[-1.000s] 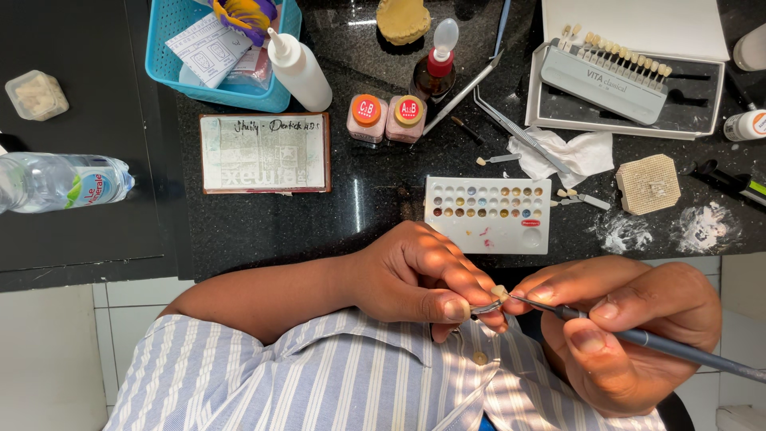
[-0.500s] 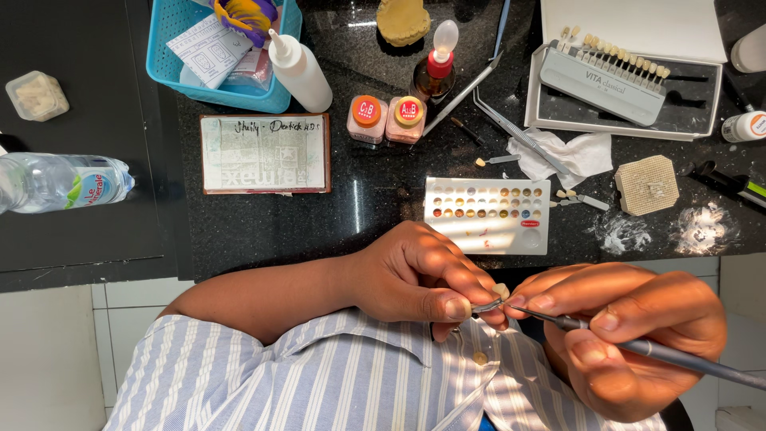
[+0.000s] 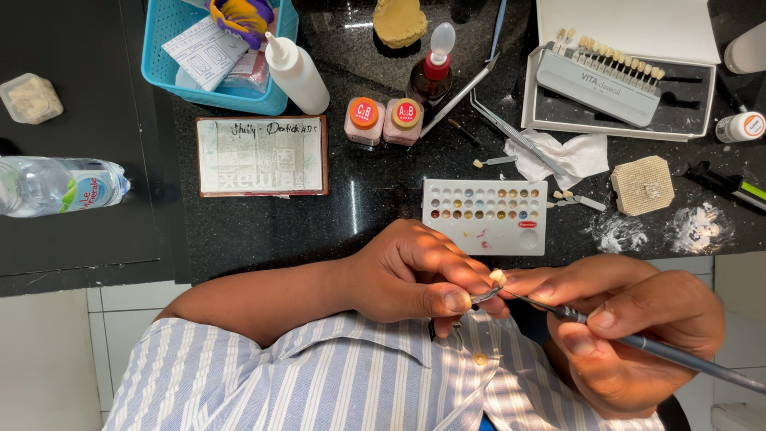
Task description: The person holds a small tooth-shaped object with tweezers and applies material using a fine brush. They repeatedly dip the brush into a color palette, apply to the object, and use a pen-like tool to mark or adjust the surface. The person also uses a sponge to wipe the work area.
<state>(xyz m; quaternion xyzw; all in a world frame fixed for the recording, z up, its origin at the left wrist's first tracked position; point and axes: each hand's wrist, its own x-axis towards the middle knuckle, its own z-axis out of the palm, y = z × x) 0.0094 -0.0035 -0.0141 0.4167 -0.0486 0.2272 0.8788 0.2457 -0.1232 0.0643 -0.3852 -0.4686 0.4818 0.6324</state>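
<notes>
A black speckled counter (image 3: 263, 227) runs across the top of the view, with white tile below its edge and a striped shirt (image 3: 319, 375) filling the bottom; the work is held in the air over the lap, not over the counter.

The left hand (image 3: 407, 275) pinches a small pale tooth (image 3: 497, 277) between thumb and fingertips; the right hand (image 3: 630, 327) is closed pen-style around a thin grey brush (image 3: 638, 342), whose tip (image 3: 487, 294) sits against or just under the tooth.

The risks, as I judge them — the tooth is tiny and held only at the fingertips, so a push from the tip could pop it loose; it would land on the shirt or the floor, not the counter. The two hands meet without any rest, so a tremor could smear whatever the tip carries. A white palette (image 3: 484, 215) with coloured wells lies just beyond the left knuckles; an elbow swing toward it could also catch the two orange-capped jars (image 3: 383, 120) or the water bottle (image 3: 56, 183) lying on its side.
</notes>
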